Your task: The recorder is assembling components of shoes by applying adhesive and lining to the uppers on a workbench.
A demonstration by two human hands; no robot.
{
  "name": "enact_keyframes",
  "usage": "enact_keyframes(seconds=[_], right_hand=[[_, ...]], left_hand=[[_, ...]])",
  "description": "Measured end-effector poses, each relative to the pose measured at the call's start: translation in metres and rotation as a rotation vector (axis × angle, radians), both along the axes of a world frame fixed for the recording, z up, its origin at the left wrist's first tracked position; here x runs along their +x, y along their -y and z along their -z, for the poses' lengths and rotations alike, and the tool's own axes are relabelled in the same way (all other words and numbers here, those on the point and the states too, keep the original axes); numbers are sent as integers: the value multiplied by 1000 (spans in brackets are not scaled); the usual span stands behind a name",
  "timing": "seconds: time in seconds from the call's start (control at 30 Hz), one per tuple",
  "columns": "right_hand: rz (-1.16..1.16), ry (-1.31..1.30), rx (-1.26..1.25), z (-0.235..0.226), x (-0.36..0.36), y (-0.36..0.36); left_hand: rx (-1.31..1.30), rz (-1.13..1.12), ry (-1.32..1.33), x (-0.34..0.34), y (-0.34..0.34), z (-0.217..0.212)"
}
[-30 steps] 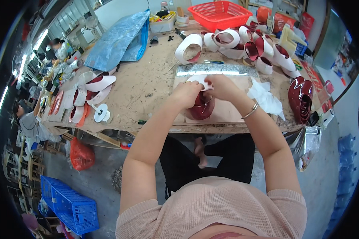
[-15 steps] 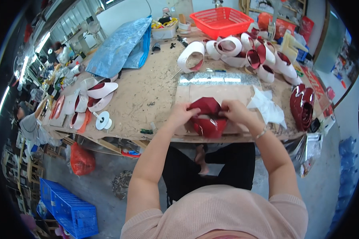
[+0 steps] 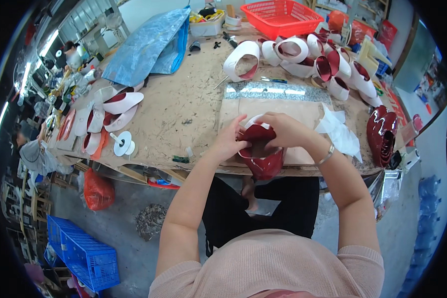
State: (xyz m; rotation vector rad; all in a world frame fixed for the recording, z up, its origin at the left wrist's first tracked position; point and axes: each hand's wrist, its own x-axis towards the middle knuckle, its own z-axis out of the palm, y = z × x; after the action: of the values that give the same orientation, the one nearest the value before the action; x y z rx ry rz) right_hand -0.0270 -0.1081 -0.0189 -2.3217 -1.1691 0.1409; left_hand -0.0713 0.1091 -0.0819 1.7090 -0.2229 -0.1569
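Observation:
A glossy dark red shoe upper (image 3: pixel 267 168) stands at the table's near edge in front of me, its opening spread and turned up so the matte red lining shows inside. My left hand (image 3: pixel 230 140) holds the left side of the rim, thumb at the opening and index finger raised. My right hand (image 3: pixel 287 130) curves over the far right rim, with its thumb reaching into the opening. A white edge shows at the far rim between the hands. Beneath lies a pale board (image 3: pixel 303 158); crumpled white sheets (image 3: pixel 340 133) lie right of my right wrist.
Several white and red shoe uppers (image 3: pixel 298 49) lie at the back right, another group (image 3: pixel 121 103) at the left. A red basket (image 3: pixel 283 19), blue plastic sheet (image 3: pixel 146 52), white spool (image 3: pixel 124 144) and dark red glossy shoes (image 3: pixel 381 135) stand about. A blue crate (image 3: pixel 87 253) is on the floor.
The folded red lining has been opened out, and the upper's opening now gapes. My right hand has moved up and inward over the far rim; my left fingers have spread.

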Motion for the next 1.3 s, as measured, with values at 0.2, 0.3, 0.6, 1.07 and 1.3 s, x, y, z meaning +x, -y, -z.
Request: enact_keyframes(seconds=[0.2, 0.3, 0.6, 1.07, 1.3], right_hand=[[-1, -179, -268, 6, 27, -34], [-67, -192, -328, -1, 33, -27], [-166, -286, -209, -17, 25, -17], [-111, -226, -357, -5, 22, -27], [-134, -254, -321, 4, 12, -32]], left_hand=[[393, -291, 781, -70, 32, -17], [646, -247, 755, -101, 37, -7], [685, -226, 708, -90, 13, 3], [927, -212, 631, -98, 34, -2], [347, -141, 350, -69, 5, -8]])
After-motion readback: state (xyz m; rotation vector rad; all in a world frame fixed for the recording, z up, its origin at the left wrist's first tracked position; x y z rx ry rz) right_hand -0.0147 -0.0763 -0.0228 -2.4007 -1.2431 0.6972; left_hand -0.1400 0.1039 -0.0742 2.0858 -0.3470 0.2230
